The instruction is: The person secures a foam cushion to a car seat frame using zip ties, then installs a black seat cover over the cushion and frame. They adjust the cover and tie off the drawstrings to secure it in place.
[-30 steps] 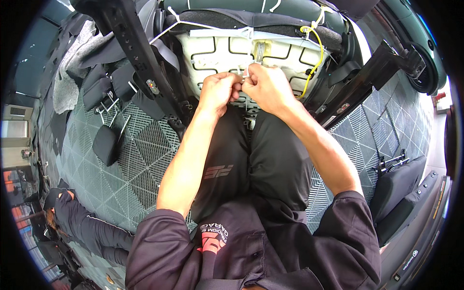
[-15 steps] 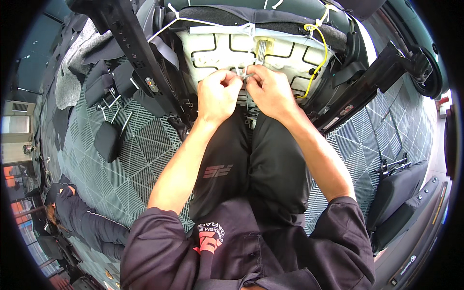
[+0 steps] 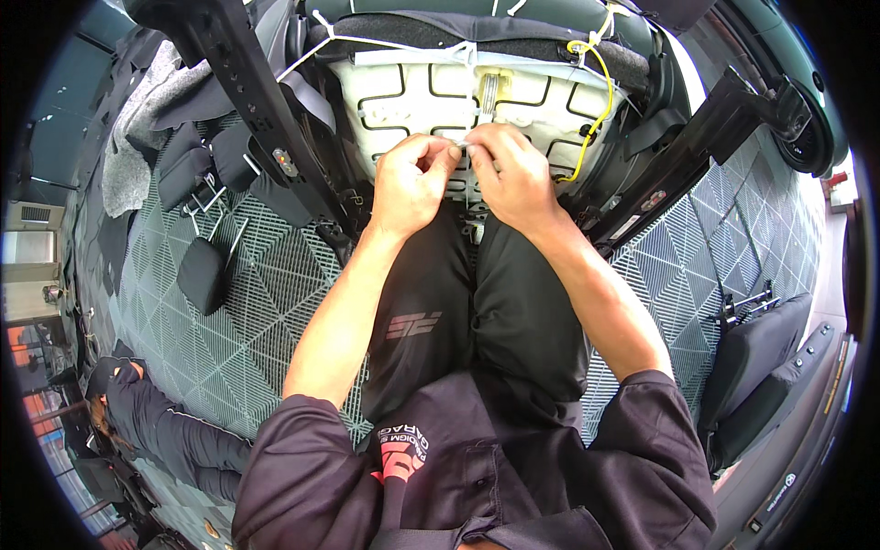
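Note:
A car seat with its cover peeled back lies before me, its cream foam pad [image 3: 417, 87] crossed by black wire-like lines. My left hand [image 3: 410, 183] and my right hand [image 3: 515, 174] meet at the pad's near edge, both closed in a pinch. Between their fingertips is a thin white cord [image 3: 470, 92], which runs up the middle of the pad to a white strip [image 3: 403, 57] along the folded-back cover. The ends within my fingers are mostly hidden. To the right hangs a yellow cord [image 3: 609, 105], untouched, curving down the pad's side.
Black metal rails [image 3: 243, 92] flank the seat on both sides. Several headrests [image 3: 203, 275] lie on the tiled floor at left, near grey fabric [image 3: 137, 137]. Another person [image 3: 170, 426] is at the lower left. A black seat part [image 3: 756, 376] stands at the right.
A white strand that stuck up above my left fingertips no longer shows there. My hands stay together at the pad's edge, with the fingers shifted slightly.

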{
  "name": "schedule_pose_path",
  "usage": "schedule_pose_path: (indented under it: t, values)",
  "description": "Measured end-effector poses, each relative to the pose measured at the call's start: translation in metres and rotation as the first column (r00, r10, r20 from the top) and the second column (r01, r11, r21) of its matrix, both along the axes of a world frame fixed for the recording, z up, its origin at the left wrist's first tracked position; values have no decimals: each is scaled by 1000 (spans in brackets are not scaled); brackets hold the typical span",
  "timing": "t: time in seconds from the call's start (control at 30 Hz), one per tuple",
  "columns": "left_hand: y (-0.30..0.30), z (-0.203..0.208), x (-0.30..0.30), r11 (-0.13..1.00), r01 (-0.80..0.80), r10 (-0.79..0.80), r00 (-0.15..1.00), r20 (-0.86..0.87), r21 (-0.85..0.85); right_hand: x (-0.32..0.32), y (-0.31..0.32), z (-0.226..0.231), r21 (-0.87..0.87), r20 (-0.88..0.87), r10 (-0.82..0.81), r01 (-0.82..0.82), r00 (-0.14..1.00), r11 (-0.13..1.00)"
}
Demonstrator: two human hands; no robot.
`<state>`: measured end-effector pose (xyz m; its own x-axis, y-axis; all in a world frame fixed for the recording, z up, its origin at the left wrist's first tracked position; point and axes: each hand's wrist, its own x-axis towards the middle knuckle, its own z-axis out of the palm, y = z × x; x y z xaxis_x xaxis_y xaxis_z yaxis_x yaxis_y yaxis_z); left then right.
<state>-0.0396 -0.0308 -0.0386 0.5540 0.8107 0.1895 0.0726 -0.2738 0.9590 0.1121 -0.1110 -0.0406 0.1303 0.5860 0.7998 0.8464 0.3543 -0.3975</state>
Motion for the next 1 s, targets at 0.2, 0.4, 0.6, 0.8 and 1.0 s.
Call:
schedule_pose_path:
  t: [0.2,0.4,0.6,0.8,1.0]
  values:
    - [-15,2,14,988,-67,75,996,57,-140,-26,-4,1,-184,-585,-64,-55,808,981]
    - [-20,-1,23,859,21,157,941,301,-512,-31,-3,6,-340,-678,-207,-51,705,939]
    - [-7,35,28,987,-160,152,958,241,14,-32,-1,10,-295,-734,-184,-63,654,953]
    - [7,49,51,992,-120,125,983,138,-41,-34,-2,8,-228,-754,-113,-97,647,969]
    - [8,46,54,854,107,177,860,478,-509,-31,-20,-1,-199,-799,-57,-172,599,965]
